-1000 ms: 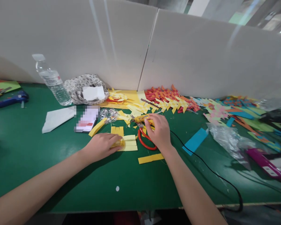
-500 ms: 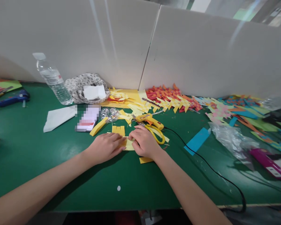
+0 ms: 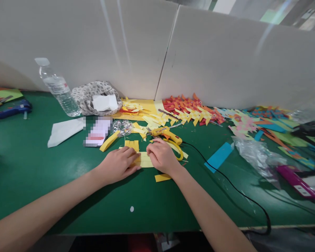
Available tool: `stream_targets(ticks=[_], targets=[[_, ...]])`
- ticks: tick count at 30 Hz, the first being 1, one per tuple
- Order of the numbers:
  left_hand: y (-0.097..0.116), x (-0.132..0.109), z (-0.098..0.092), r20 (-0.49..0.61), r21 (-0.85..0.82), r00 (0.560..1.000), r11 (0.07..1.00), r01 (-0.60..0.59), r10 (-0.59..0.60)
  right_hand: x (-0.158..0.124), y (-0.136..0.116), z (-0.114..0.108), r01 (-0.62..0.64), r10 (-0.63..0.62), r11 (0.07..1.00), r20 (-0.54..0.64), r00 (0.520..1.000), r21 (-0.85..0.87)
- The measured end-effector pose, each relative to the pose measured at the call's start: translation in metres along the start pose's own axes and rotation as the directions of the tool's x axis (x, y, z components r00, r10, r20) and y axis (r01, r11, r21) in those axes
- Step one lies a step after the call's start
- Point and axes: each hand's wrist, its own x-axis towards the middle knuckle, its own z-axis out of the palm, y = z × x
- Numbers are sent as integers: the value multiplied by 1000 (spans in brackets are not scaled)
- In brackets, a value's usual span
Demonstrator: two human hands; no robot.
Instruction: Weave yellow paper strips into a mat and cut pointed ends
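A pale yellow paper strip (image 3: pixel 146 159) lies flat on the green table between my hands. My left hand (image 3: pixel 119 164) holds its left part down, thumb and fingers bent over it together with a darker yellow paper. Just above those fingers shows a deeper yellow piece with slits cut in its edge (image 3: pixel 131 145). My right hand (image 3: pixel 162 156) is closed, its curled fingers on the strip's right part; the fingertips are partly hidden. Beside that wrist lies a yellow strip (image 3: pixel 162 177). Yellow-handled scissors (image 3: pixel 182 154) rest behind my right hand, partly covered by it.
A yellow glue gun (image 3: pixel 168 134) with a black cord lies behind my right hand. Further around are a phone (image 3: pixel 98 131), a round case of small eyes (image 3: pixel 122 127), a water bottle (image 3: pixel 59 89), woven paper fish shapes (image 3: pixel 183 106), blue paper (image 3: pixel 219 156) and a plastic bag (image 3: pixel 257 154).
My right hand's fingers have shifted slightly right along the pale strip, baring more of its middle. My left hand has stayed in place. The whole view has moved a little.
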Motion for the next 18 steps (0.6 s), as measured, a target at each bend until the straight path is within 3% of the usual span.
stream_targets(ticks=[4,7,13,16,18], targets=[[-3,0,0,-29,-32,1000,999,-8,7,-2,0,-1,-48,58,996,-127,990,81],[-5,0,2,-94,-41,995,998,-37,33,-4,2,-4,-243,276,954,-199,940,174],[-9,-1,7,-243,-63,968,994,-86,68,-6,23,-11,-556,654,751,-286,700,357],[-12,-4,3,-318,-193,946,981,-1,-62,-4,32,-13,-608,757,645,-277,592,463],[-12,-5,-3,-355,-360,906,928,94,-229,-4,36,-14,-598,777,623,-306,551,504]])
